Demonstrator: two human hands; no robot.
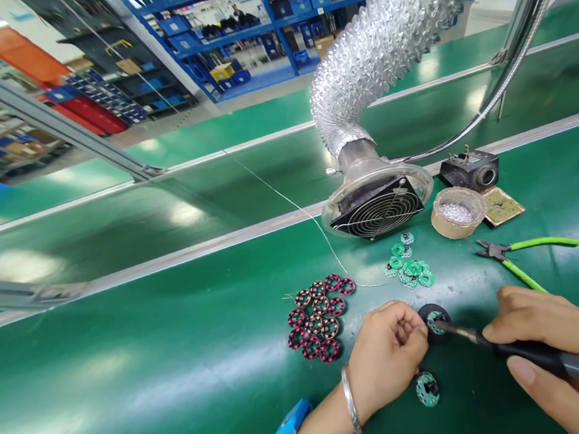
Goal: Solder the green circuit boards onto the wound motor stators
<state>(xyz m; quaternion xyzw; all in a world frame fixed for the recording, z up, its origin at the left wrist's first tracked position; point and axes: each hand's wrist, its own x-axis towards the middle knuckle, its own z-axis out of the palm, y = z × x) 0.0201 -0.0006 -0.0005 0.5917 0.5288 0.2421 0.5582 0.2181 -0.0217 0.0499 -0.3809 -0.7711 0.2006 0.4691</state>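
At a round board point(431, 317), the right hand point(563, 326) grips a soldering iron point(525, 351); the curled left hand point(391, 349) hides any contents.

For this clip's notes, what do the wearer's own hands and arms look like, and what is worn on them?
Both are ungloved. The left hand has a plain, rounded silver bangle at the wrist and a bright blue band farther up, partly cut off by the frame. The right hand shows nothing worn; its wrist is out of view.
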